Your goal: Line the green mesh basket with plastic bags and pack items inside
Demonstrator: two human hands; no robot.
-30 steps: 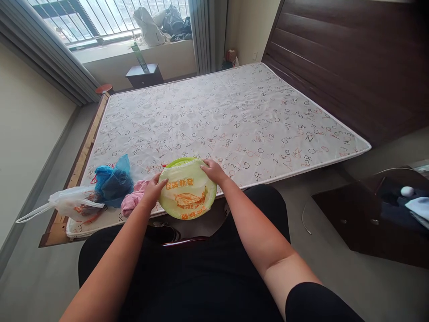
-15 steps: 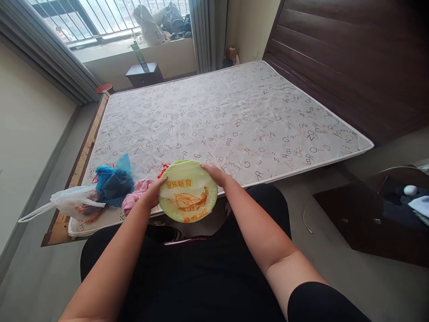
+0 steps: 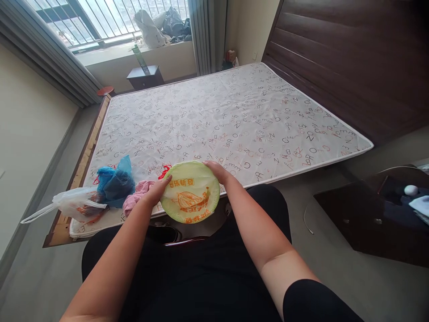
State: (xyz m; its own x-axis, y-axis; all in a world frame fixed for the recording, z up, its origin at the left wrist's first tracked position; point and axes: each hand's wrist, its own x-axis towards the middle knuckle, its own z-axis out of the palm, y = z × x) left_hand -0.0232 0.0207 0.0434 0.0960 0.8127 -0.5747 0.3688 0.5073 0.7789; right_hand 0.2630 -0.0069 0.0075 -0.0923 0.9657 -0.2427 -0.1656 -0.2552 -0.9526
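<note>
Between my two hands is a round pale-green plate-like thing (image 3: 190, 192), with orange Chinese characters and a drawing printed on its face. Its printed face tilts up toward me; whether it is a plate or something wrapped I cannot tell. My left hand (image 3: 161, 188) is closed on its left edge, thumb on top. Over the upper right edge my right hand (image 3: 216, 171) is closed, its fingertips mostly hidden behind the rim. A pink cloth (image 3: 137, 197) lies beside my left hand on the mattress (image 3: 187, 120). Something red (image 3: 165, 171) shows just behind the round thing.
A blue plastic bag (image 3: 115, 183) and a white plastic bag (image 3: 78, 203) sit at the mattress's near left corner. A dark table (image 3: 365, 223) with a white ball (image 3: 410, 190) stands at right. A nightstand (image 3: 145, 77) holds a green bottle (image 3: 140, 58) near the window.
The round thing and both hands have shifted slightly right, with a small turn of its printed face. Both hands keep their hold.
</note>
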